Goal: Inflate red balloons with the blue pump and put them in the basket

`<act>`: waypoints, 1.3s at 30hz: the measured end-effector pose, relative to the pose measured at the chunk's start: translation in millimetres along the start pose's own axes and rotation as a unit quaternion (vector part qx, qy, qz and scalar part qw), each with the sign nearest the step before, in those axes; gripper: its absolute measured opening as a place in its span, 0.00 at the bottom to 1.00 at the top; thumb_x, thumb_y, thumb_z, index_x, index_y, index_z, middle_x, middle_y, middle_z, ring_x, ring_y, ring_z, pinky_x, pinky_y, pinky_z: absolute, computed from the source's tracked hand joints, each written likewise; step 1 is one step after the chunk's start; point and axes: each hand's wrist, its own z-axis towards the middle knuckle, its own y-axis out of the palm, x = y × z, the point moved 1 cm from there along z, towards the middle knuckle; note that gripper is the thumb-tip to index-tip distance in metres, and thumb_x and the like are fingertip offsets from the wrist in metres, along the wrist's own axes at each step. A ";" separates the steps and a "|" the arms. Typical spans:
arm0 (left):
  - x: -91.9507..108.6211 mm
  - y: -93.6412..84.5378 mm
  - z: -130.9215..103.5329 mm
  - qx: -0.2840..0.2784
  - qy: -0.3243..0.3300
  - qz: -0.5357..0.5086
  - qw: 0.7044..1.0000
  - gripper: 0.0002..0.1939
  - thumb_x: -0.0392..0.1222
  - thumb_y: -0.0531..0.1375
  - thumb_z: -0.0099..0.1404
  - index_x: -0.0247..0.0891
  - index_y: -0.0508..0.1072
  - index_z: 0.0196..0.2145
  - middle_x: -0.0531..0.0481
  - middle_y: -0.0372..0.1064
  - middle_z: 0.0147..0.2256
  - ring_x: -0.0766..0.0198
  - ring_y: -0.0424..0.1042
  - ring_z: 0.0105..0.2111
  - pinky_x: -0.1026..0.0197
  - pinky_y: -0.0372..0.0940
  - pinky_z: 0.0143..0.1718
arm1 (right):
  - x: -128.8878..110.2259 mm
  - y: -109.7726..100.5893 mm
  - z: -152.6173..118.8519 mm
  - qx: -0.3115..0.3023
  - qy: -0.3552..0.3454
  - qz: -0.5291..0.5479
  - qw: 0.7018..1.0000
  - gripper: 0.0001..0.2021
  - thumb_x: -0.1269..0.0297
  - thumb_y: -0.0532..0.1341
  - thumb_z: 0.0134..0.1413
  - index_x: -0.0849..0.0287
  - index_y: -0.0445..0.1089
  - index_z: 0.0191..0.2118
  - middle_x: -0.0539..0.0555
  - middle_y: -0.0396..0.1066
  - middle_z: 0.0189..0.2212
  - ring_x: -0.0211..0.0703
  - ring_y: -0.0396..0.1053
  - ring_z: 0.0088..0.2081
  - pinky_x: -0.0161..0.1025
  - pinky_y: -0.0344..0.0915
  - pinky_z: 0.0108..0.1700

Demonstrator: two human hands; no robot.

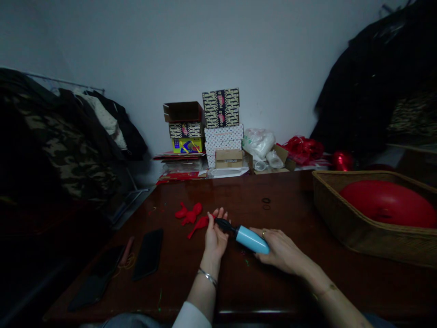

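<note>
My left hand (pixel 215 241) is closed around the neck of a limp red balloon (pixel 200 223), at the black nozzle of a light-blue balloon pump (pixel 251 239). The balloon's flat body trails out to the left of my fingers. At the pump's other end, my right hand (pixel 282 249) grips the blue barrel from the right. The pump slants down to the right above the brown table (pixel 252 284). Just beyond the held balloon lie more limp red balloons (pixel 191 214), bunched together.
A wicker basket (pixel 362 234) at the right holds a big inflated red balloon (pixel 389 200). Two dark rings (pixel 266 200) lie mid-table. On the left are a black phone-like slab (pixel 148 253) and a dark cleaver-shaped object (pixel 97 278). Stacked boxes (pixel 223 139) stand behind the table.
</note>
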 end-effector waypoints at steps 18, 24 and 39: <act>0.7 5.5 -5.8 -0.017 0.004 0.002 1.000 0.16 0.53 0.55 0.62 0.39 0.71 0.41 0.44 0.66 0.51 0.58 0.68 0.48 0.55 0.66 0.44 | -10.2 4.7 -0.6 0.005 0.002 -0.019 1.000 0.33 0.57 0.59 0.44 0.51 0.56 0.59 0.55 0.67 0.49 0.51 0.64 0.49 0.43 0.54 0.50; -0.1 5.2 -1.6 -0.007 0.002 -0.009 1.000 0.10 0.46 0.57 0.63 0.36 0.70 0.34 0.43 0.71 0.43 0.58 0.71 0.43 0.56 0.67 0.42 | -13.2 7.2 -0.2 0.012 -0.004 -0.025 1.000 0.32 0.57 0.58 0.45 0.53 0.55 0.59 0.55 0.68 0.48 0.50 0.65 0.48 0.43 0.55 0.49; 19.0 1.6 -4.7 0.017 0.010 -0.008 1.000 0.08 0.42 0.55 0.64 0.35 0.67 0.29 0.43 0.72 0.33 0.59 0.74 0.38 0.55 0.69 0.40 | -50.3 29.3 -2.3 0.068 0.021 -0.090 0.993 0.32 0.64 0.56 0.46 0.61 0.55 0.60 0.59 0.69 0.43 0.50 0.66 0.43 0.47 0.53 0.51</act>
